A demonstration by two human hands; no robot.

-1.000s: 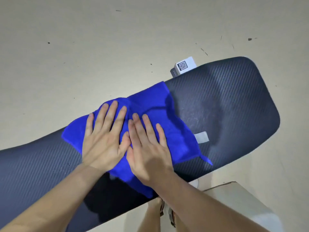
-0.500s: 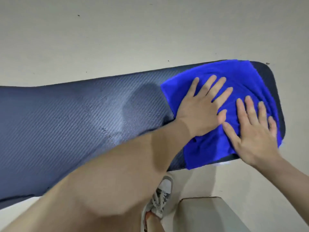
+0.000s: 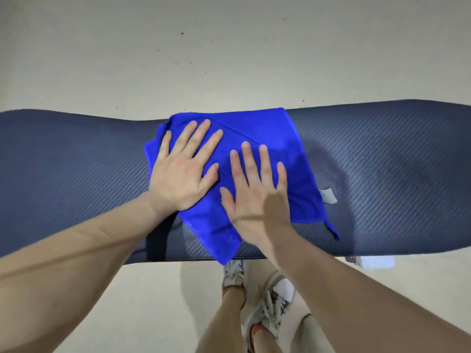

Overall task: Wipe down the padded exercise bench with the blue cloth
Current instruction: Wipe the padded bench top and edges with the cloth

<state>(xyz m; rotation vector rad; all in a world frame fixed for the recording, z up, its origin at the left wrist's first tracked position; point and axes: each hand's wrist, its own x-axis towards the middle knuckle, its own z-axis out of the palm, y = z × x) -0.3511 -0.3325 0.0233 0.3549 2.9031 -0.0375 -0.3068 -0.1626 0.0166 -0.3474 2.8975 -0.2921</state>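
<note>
Our left grip (image 3: 181,171) and right grip (image 3: 257,192) lie flat, side by side, on the cloth (image 3: 280,138) atop the desk (image 3: 76,174), fingers straight and spread, pressing down, clasping nothing.

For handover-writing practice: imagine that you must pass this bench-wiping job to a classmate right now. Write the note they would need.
Left hand: open, flat on the blue cloth, fingers spread.
Right hand: open, flat on the cloth beside the left.
The cloth lies spread across the middle of the padded bench, with one corner reaching over the near edge.
Done: a darker damp-looking patch right of the cloth suggests that stretch is wiped.
Left: no clear damp mark shows left of the cloth, so probably wipe there next.
</note>
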